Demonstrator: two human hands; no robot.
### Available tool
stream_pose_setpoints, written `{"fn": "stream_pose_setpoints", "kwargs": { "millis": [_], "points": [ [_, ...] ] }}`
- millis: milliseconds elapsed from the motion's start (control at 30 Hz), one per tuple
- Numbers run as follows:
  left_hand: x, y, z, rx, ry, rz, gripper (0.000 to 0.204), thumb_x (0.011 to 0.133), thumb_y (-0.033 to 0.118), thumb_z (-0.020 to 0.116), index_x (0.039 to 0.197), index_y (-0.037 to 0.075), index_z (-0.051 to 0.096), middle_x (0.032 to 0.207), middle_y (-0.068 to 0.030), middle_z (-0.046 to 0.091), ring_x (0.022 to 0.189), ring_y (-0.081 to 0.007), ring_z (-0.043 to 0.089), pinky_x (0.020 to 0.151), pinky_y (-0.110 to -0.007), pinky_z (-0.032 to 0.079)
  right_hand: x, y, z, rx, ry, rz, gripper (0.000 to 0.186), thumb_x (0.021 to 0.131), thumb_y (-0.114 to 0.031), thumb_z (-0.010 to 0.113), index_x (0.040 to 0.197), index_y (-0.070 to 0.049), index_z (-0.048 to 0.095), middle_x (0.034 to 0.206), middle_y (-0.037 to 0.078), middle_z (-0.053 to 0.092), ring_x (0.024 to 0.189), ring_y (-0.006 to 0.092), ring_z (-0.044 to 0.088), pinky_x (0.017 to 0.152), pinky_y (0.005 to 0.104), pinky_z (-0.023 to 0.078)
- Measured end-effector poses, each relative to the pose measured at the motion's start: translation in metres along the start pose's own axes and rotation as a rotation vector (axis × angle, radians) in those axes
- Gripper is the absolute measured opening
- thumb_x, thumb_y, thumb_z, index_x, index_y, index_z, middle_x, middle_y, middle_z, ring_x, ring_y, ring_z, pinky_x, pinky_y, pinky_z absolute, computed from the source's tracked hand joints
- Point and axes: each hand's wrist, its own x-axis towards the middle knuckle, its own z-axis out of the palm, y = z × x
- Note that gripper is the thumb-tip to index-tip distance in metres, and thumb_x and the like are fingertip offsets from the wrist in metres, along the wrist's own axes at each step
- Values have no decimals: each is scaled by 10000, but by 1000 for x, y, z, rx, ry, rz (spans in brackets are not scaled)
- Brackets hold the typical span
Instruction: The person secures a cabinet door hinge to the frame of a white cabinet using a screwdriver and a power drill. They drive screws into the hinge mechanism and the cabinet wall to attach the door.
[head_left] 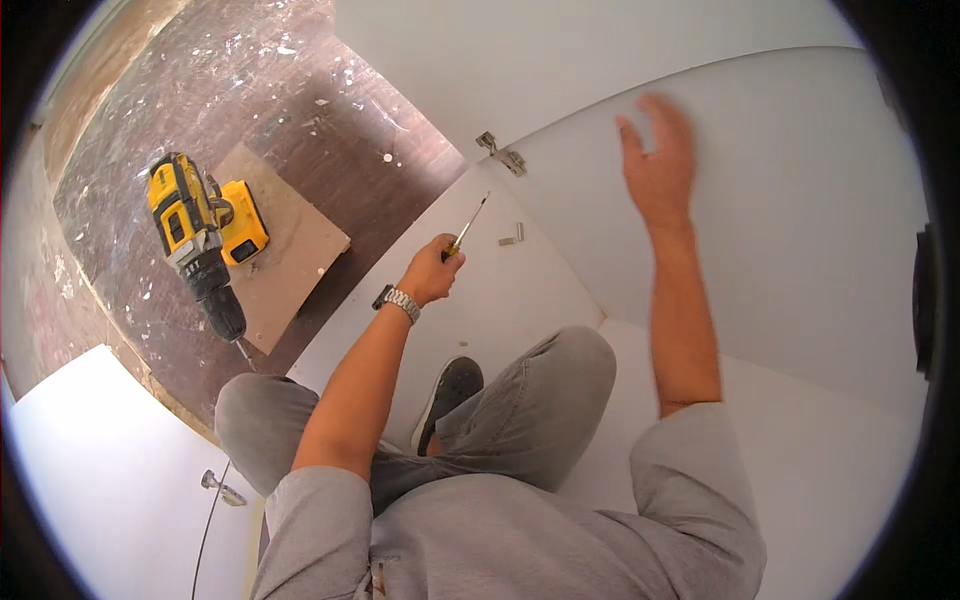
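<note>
Two hands are busy over white panels. At nine o'clock a yellow cordless drill (200, 235) lies on a brown board (290, 245). Centre, the left hand (432, 270) grips a screwdriver (467, 228), tip toward one o'clock. At two o'clock the right hand (658, 165) spreads wide against the white door panel (800, 200), beside a hinge (502, 155).

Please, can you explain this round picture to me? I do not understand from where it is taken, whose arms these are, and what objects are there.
A wide camera on a person's head looks down, so the edges bend. The arms from the lower edge are that person's own. The left hand grips a screwdriver with a yellow handle, its tip toward a metal hinge on a white cabinet panel. The right hand is open against that panel and a little blurred. The person sits on white boards in grey clothes. A yellow and black drill lies on a brown board on the floor.
</note>
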Motion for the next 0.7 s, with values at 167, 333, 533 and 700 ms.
{"fn": "stream_pose_setpoints", "kwargs": {
  "millis": [167,333,533,700],
  "points": [
    [29,-12,-11,236,65,91,373,915,241,549,1208,14,507,1006,-213,633,951,-345,605,850,-411,466,67,7,-58,-425,142,-376,562,771,-375,730,1210,-76,548,1244,33,557,1179,255,463,1028,492,268],
    [71,-18,13,181,77,79,366,928,251,521,1211,20,509,1054,-215,628,983,-352,604,861,-402,464,79,46,-47,-714,116,-439,919,711,-780,535,1423,-230,348,1520,81,225,1404,232,173,1102,492,80],
    [84,-14,16,162,59,57,346,925,240,519,1198,28,524,1049,-204,632,983,-346,604,864,-398,461,79,56,-45,-764,95,-389,937,731,-792,479,1447,-209,319,1552,96,136,1447,215,39,1128,435,-78],
    [95,-23,16,161,124,122,328,917,226,529,1178,27,540,1040,-204,634,986,-346,604,863,-398,462,80,53,-40,-744,89,-396,923,741,-776,487,1443,-196,333,1553,102,133,1446,208,45,1128,418,-89]
  ]
}}
